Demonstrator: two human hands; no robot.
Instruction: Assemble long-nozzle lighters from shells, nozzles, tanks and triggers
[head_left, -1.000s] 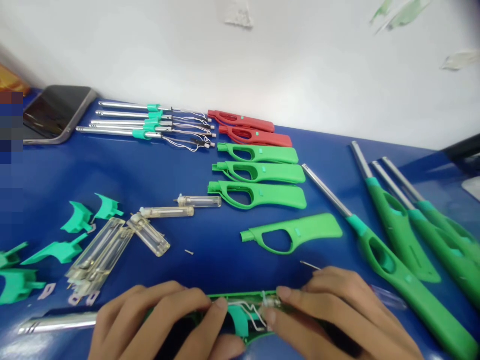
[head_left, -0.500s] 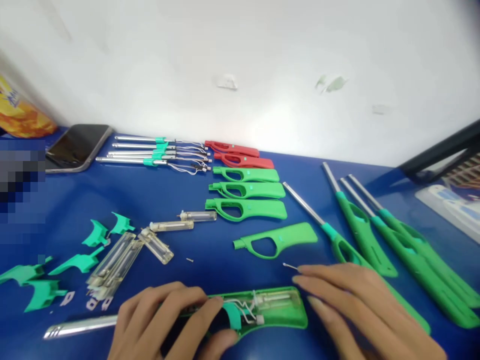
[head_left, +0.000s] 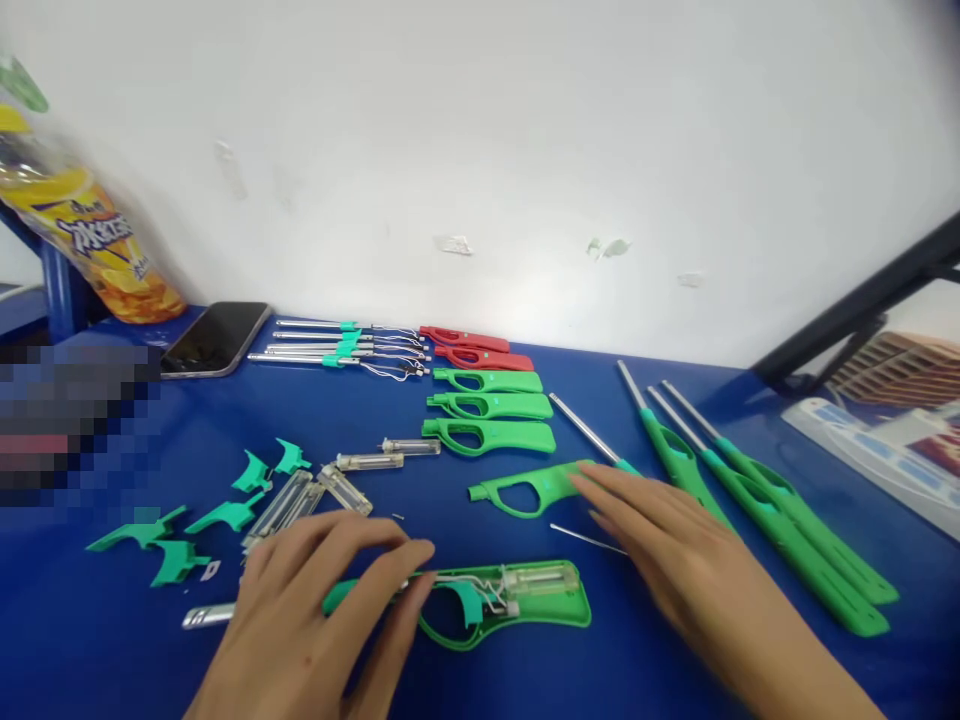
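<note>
My left hand [head_left: 315, 610] rests on a half-built green lighter [head_left: 517, 600] that lies open on the blue table [head_left: 97, 650], fingers bent and pressing its barrel end down. The open shell shows a clear gas tank, white wires and a teal trigger. My right hand [head_left: 660, 550] reaches forward with fingers stretched out, its fingertips touching the loose green handle shell [head_left: 525, 487]. A thin metal pin [head_left: 581, 538] lies just beside that hand.
Several green and red handle shells [head_left: 487, 405] lie in a row behind. Metal tube assemblies [head_left: 337, 345], clear gas tanks [head_left: 367, 462], teal triggers [head_left: 225, 515], finished green lighters [head_left: 757, 500], a phone [head_left: 214, 338] and a snack bag [head_left: 90, 240] surround them.
My right hand has let go of the open lighter and moved forward to the loose green shell. The view has tilted upward. My left hand stays on the lighter.
</note>
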